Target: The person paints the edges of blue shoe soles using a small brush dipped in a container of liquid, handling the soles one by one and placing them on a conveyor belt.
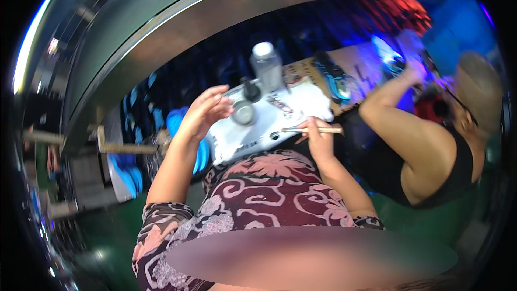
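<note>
My right hand [320,139] is closed around a thin brush [331,130] with a pale wooden handle; its tip points left over the white printed sheet [229,143]. To the left, my left hand [203,112] is raised by the sheet's edge, its fingers loosely bent and apart, with nothing visible in them. Close to those fingers stands a small round grey-green cup [243,113]. Just behind the cup is a small dark bottle [251,90], and farther back a clear bottle with a white cap [267,70].
Blue and black footwear [335,81] lies on cardboard [353,62] at the right. Beside me a person [431,156] in a black top works with raised arms. A long metal machine frame [161,35] curves across the back. Blue pieces [200,156] hang at the left.
</note>
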The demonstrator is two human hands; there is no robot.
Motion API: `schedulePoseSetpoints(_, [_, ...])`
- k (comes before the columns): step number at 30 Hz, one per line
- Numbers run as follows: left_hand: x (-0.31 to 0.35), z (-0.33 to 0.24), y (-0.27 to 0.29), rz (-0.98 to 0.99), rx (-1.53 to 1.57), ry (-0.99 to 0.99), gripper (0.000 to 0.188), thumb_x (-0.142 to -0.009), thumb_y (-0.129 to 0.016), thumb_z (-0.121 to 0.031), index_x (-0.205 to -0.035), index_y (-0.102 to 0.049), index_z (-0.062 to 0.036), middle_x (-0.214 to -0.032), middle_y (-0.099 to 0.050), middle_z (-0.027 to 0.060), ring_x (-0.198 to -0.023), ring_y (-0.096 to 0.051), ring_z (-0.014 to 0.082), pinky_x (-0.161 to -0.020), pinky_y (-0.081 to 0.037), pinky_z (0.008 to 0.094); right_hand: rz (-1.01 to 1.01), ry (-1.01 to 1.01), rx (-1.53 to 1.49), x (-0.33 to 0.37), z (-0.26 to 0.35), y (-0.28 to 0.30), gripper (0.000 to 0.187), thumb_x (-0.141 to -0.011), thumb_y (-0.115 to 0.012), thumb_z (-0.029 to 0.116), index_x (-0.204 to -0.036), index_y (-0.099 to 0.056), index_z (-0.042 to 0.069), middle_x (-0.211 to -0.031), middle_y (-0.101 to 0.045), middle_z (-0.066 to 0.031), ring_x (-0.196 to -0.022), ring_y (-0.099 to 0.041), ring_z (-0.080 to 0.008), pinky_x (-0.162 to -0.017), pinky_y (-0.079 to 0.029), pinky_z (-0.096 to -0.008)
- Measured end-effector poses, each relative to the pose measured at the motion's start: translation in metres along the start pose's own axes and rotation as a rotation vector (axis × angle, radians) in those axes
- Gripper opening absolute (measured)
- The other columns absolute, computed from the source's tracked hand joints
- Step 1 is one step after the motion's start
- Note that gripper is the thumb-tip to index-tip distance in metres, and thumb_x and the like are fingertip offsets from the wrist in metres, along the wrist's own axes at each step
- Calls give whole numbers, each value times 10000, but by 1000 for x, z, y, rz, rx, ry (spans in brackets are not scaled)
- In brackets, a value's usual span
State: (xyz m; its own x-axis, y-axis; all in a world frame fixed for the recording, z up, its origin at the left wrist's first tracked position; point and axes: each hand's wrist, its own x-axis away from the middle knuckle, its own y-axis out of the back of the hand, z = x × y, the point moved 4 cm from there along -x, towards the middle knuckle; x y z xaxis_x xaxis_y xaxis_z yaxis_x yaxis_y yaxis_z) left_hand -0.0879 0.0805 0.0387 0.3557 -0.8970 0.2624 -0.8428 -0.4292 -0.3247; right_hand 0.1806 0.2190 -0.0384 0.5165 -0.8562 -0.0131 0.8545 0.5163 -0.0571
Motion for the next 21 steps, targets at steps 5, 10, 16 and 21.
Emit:
schedulePoseSetpoints(5, [177,99,182,-899,157,18,307,-860,-606,-245,-1110,-528,-83,-927,-602,55,-801,-599,174,-671,-507,293,4,-42,95,-2,-5,-9,334,-966,-475,230,-754,-633,25,-679,-583,-13,-610,-484,-74,-570,-387,-213])
schedulePoseSetpoints(10, [348,164,285,-1745,411,78,768,-753,-697,-441,-1343,-370,-74,-1316,-392,157,-1077,-474,281,-841,-444,409,108,-92,42,-15,-11,-28,348,-959,-486,266,-767,-601,-1,-726,-573,-54,-652,-461,-104,-650,-370,-241])
schedulePoseSetpoints(16, [383,173,342,-1629,687,-37,850,-759,-683,-439,-1398,-269,-60,-1335,-412,176,-1164,-474,358,-954,-392,491,198,-58,100,-13,-1,-56,340,-958,-482,269,-779,-597,3,-721,-559,-45,-642,-461,-101,-632,-364,-233])
schedulePoseSetpoints(21, [356,180,401,-1369,944,-182,516,-786,-636,-235,-1219,-454,-21,-1204,-509,202,-1080,-529,400,-905,-456,554,160,-106,140,-13,-12,-56,349,-955,-480,272,-771,-597,0,-708,-563,-45,-641,-462,-94,-638,-365,-232])
